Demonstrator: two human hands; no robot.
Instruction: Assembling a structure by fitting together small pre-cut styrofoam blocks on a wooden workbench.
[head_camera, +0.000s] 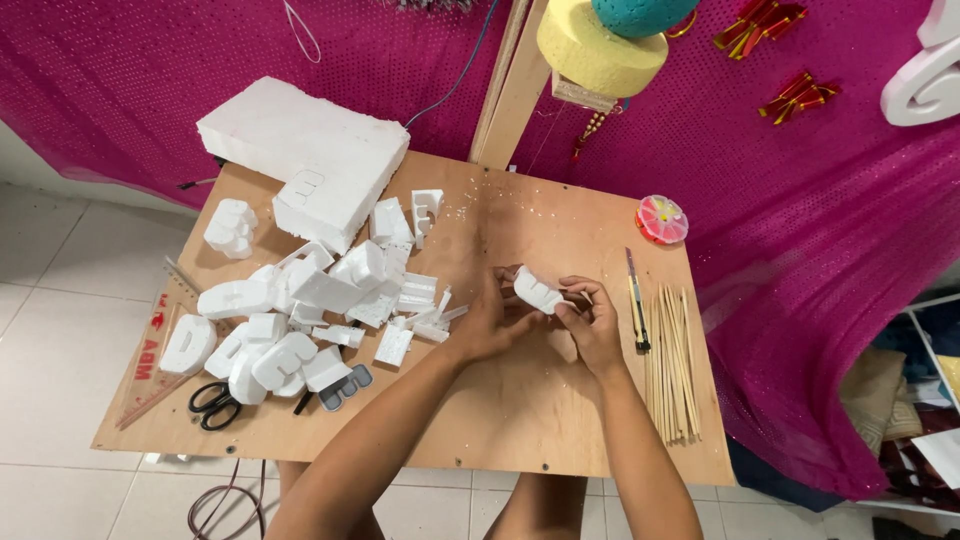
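Observation:
Both of my hands meet over the middle of a plywood table (520, 400). Between them is a small white foam piece (537, 291), cut into a blocky shape. My left hand (487, 322) grips its left side from below. My right hand (590, 318) pinches its right end with fingers curled over it. The piece is lifted slightly off the wood.
A heap of white foam cut-outs and scraps (300, 310) fills the table's left half, with a thick foam slab (305, 155) behind it. Black scissors (213, 404), a triangular ruler (155, 350), a craft knife (635, 300), wooden skewers (675, 365) and a round pink object (661, 219) lie around.

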